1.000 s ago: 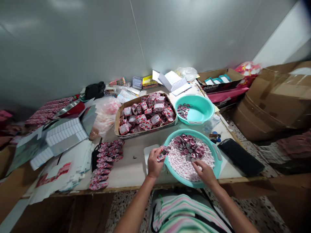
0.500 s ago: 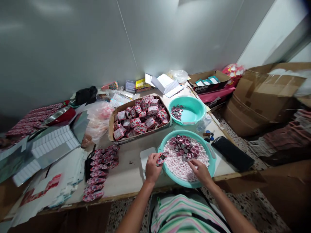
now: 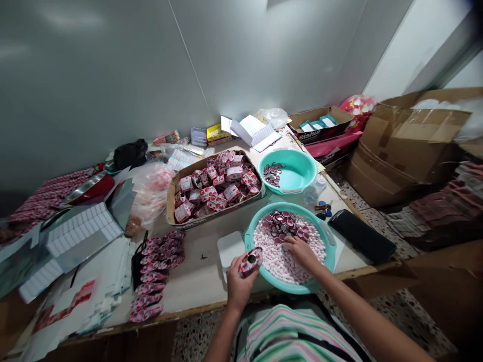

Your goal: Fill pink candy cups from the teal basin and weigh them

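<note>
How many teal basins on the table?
2. The near basin, full of small pink-white pieces and caps, has the right hand in it; the far basin behind holds a few caps.

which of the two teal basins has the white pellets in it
The near teal basin, the larger one where the right hand reaches. The far teal basin beside the cardboard tray holds only a few caps.

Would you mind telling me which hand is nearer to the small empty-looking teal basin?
Right. The right hand reaches into the big basin just below the small teal basin; the left hand sits farther back.
</note>
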Available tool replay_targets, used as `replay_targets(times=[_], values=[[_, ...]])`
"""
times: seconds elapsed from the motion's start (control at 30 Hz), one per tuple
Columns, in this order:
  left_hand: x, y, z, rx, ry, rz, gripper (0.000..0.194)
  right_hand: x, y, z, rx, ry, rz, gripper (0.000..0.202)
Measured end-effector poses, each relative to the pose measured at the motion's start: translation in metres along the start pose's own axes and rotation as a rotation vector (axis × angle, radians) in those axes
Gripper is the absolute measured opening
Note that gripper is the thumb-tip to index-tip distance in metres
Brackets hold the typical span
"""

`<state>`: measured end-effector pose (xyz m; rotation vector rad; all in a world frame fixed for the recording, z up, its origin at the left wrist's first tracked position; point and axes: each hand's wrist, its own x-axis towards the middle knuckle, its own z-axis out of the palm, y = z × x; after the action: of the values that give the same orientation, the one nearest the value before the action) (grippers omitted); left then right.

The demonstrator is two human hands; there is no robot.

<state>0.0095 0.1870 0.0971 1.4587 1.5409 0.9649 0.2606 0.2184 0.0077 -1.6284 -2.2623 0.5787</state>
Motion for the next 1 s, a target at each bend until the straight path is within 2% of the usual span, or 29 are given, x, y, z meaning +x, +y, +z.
replay_targets(times=[0.1,0.33,0.53,0.67,0.73,0.87,0.93,1.0], values=[[-0.007,0.005,0.001,-0.025,0.003,-0.033,0.038,0.006,-0.001,-0.004,-0.131,-0.078,-0.051,0.031],[-0.013,0.01,0.005,-0.051,-0.026,-0.035,0.036,0.012,0.004,-0.006,-0.201,-0.129,-0.121,0.027],[-0.014,0.014,0.006,-0.014,-0.099,0.011,0.034,0.014,0.001,-0.008,-0.225,-0.114,-0.157,0.017],[-0.016,0.013,0.007,-0.018,-0.128,0.012,0.033,0.007,-0.001,-0.015,-0.216,-0.062,-0.102,0.009],[-0.017,0.012,0.007,-0.022,-0.127,0.006,0.032,0.006,-0.005,-0.023,-0.123,0.0,-0.025,0.011],[-0.022,0.011,0.009,-0.042,-0.118,-0.031,0.034,0.008,-0.024,-0.045,0.271,0.134,0.158,0.024],[-0.026,0.008,0.01,-0.033,-0.1,-0.052,0.036,0.008,-0.034,-0.052,0.447,0.156,0.234,0.03],[-0.029,0.003,0.006,0.014,-0.032,-0.062,0.035,0.006,-0.041,-0.055,0.572,0.145,0.3,0.035]])
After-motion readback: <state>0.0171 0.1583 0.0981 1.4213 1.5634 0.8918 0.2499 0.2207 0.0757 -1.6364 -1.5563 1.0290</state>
